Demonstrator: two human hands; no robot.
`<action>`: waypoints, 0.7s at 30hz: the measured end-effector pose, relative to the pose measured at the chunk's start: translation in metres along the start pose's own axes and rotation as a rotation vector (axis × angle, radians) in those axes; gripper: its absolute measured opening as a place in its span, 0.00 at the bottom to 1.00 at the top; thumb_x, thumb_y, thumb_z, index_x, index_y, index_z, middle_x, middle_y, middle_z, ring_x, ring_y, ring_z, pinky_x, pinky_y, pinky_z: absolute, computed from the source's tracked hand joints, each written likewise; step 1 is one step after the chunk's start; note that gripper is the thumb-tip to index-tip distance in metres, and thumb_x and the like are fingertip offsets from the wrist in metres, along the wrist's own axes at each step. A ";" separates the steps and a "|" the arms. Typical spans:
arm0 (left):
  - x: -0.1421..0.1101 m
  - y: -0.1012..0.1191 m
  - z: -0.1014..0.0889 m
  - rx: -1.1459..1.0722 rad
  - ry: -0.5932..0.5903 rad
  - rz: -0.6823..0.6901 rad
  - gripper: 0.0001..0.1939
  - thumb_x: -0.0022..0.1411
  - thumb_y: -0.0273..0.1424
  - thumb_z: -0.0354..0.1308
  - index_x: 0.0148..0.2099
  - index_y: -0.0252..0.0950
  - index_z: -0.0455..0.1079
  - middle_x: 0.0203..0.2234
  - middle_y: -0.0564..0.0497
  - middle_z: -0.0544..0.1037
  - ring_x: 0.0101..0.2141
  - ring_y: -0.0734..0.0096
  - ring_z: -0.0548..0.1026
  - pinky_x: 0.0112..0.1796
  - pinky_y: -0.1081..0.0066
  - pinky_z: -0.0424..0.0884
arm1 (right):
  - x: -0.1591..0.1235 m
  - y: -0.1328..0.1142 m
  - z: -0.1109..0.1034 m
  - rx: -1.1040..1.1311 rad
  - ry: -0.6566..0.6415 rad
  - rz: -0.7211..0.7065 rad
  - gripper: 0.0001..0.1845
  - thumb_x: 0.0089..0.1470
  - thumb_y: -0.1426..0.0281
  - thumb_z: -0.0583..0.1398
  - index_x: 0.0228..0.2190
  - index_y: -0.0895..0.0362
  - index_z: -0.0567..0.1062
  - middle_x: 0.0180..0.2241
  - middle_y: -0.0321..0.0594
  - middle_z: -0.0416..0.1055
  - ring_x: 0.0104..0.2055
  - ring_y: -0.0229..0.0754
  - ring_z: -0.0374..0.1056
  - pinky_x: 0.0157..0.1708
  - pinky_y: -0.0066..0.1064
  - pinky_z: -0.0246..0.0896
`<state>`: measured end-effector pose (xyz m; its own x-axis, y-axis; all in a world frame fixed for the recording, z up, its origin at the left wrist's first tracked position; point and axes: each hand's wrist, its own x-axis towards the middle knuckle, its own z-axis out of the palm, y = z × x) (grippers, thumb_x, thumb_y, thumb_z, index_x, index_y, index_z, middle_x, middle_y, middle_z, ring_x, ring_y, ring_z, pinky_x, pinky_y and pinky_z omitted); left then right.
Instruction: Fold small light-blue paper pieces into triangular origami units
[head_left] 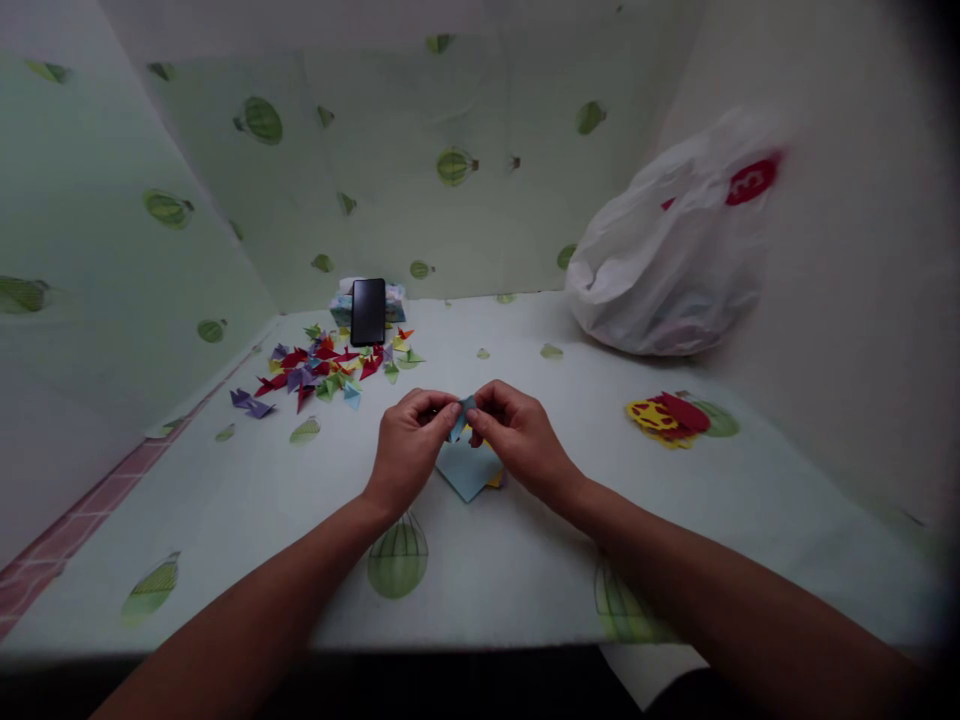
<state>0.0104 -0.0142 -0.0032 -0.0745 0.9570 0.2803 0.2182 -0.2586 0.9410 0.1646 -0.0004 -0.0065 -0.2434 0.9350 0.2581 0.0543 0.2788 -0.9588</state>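
My left hand (409,440) and my right hand (521,435) meet over the middle of the table, each pinching a small folded piece of light blue paper (461,415) between thumb and fingers. Right under them lies a small stack of square paper sheets (469,470), light blue on top with a yellow edge showing. The fingers of both hands are curled closed on the piece.
A pile of several small folded coloured paper pieces (322,365) lies at the back left. A black phone (367,312) leans upright against a small box behind it. A white plastic bag (667,260) sits at the back right. Red and yellow paper cut-outs (667,417) lie to the right.
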 end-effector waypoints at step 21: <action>-0.002 0.001 0.001 -0.111 0.026 -0.059 0.09 0.57 0.35 0.66 0.34 0.34 0.75 0.26 0.53 0.76 0.28 0.74 0.70 0.31 0.73 0.68 | 0.004 0.013 0.001 0.607 -0.155 0.234 0.16 0.51 0.60 0.69 0.30 0.57 0.71 0.23 0.33 0.73 0.23 0.33 0.69 0.29 0.28 0.64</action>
<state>0.0115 -0.0163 -0.0028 -0.1096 0.9676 0.2276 0.1038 -0.2165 0.9707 0.1631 0.0067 -0.0185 -0.4307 0.9006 0.0583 -0.4212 -0.1435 -0.8956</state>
